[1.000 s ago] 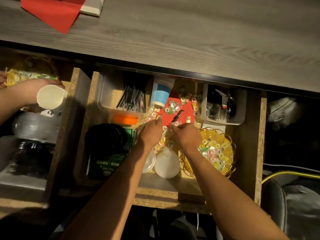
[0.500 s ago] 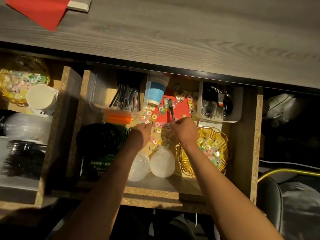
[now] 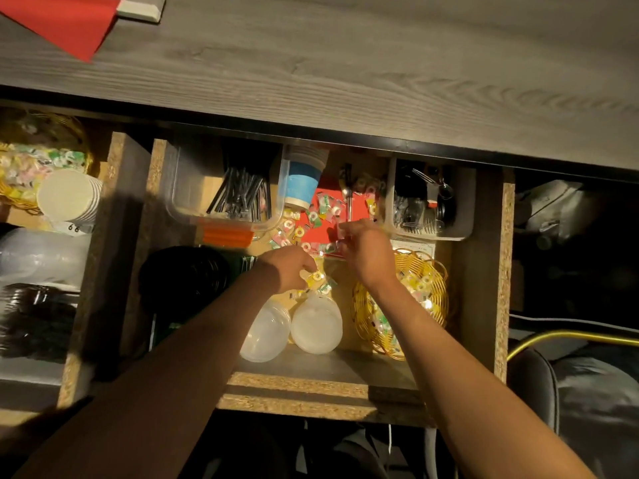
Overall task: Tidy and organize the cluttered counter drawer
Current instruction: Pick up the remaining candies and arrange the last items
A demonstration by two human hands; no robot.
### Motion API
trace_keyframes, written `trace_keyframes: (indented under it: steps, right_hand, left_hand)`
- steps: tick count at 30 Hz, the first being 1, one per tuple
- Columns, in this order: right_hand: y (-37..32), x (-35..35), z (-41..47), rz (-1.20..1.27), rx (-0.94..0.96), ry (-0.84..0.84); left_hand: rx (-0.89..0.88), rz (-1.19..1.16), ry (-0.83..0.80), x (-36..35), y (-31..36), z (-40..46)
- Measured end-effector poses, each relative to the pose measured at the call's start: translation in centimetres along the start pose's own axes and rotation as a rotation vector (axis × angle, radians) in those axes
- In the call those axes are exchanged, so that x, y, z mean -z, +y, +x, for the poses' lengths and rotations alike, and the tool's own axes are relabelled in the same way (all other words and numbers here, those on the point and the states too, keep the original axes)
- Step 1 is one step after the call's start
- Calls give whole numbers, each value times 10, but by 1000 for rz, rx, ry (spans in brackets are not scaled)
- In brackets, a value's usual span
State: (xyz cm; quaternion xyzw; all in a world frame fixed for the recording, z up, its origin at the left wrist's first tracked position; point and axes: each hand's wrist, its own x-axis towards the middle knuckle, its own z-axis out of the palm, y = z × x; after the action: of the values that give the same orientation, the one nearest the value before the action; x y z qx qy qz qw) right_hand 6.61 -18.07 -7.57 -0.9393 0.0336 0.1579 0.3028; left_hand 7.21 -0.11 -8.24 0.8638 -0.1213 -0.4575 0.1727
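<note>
The open drawer (image 3: 480, 271) holds loose wrapped candies (image 3: 294, 233) scattered over a red sheet (image 3: 320, 229). My left hand (image 3: 288, 267) is curled round a small bunch of wrapped candies (image 3: 320, 281) in the drawer's middle. My right hand (image 3: 366, 250) reaches over the red sheet and pinches a clear-wrapped candy at its fingertips. A yellow wicker basket (image 3: 439, 305) with candies sits just right of my right wrist. A pen (image 3: 347, 198) lies on the red sheet.
A clear tub of black straws (image 3: 238, 195), a blue-banded paper cup stack (image 3: 302, 181), a white tray of cutlery (image 3: 428, 205), black lids (image 3: 186, 274) and two clear lidded containers (image 3: 314, 323) fill the drawer. A second candy basket (image 3: 20, 160) and white cups (image 3: 69, 197) sit at left.
Another person's hand with a white cup at far left has left the view. My left hand gathered candies at the middle; my right hand moved further over the red sheet.
</note>
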Motion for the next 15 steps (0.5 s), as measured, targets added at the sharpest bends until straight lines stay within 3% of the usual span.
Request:
trace_keyframes:
  steps: [4,8,15]
  right_hand:
    - [0,-13,5,-292,177,-248]
    - [3,-16,10,-223,147,-161]
    - [-4,-10,20,-295,189,-205]
  left_hand:
    - [-33,131,8,-9,-5,2]
    - [-9,124,11,-17,-9,5]
    - [-16,181,30,-18,-12,14]
